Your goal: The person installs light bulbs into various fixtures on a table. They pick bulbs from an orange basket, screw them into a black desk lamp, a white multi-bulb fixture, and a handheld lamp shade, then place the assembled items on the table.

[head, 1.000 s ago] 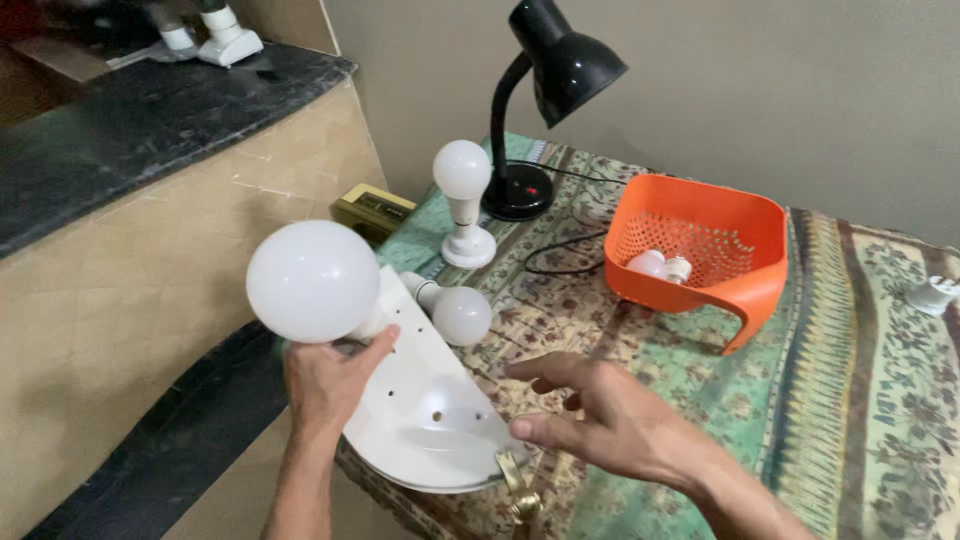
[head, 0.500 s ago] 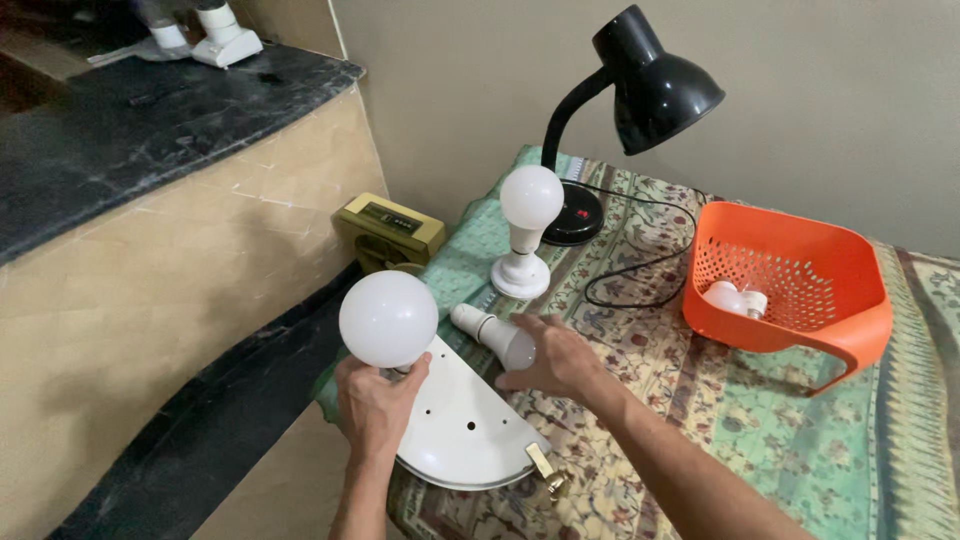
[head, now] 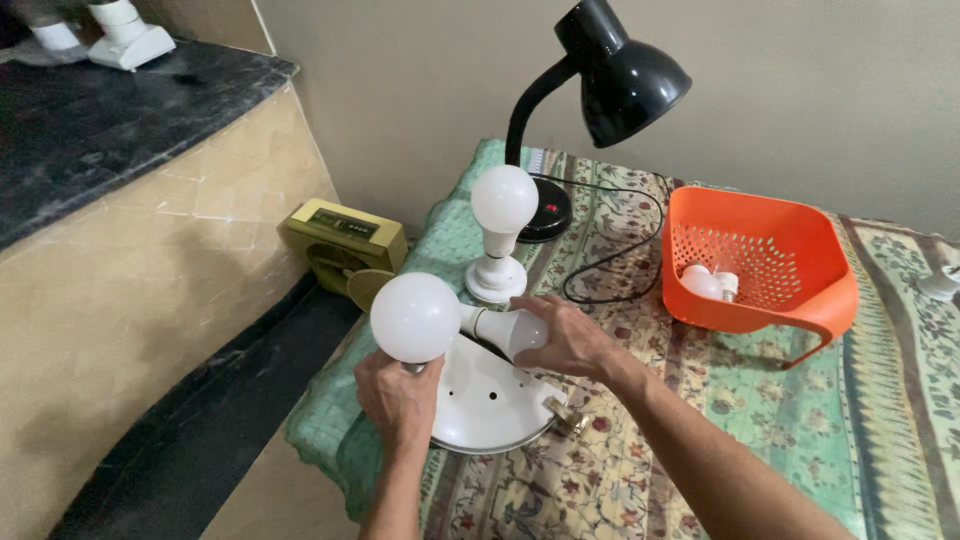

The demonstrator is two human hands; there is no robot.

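Note:
My left hand (head: pixel 398 398) grips the base of a large round white bulb (head: pixel 415 317), held upright over the edge of a white round fixture plate (head: pixel 490 400). My right hand (head: pixel 568 338) is closed around a smaller white bulb (head: pixel 505 330) that lies sideways in a socket on that plate. A third white bulb (head: pixel 503 200) stands upright in a white holder (head: pixel 495 280) just behind my hands.
A black desk lamp (head: pixel 610 85) stands at the back of the patterned cloth (head: pixel 700 430). An orange perforated basket (head: pixel 760 260) with small bulbs sits to the right. A yellow-green box (head: pixel 345 240) rests left of the table by a dark stone ledge (head: pixel 90 130).
My right hand has moved left from open above the cloth onto the small bulb and closed on it. The left hand has lowered the large bulb. The camera has shifted left.

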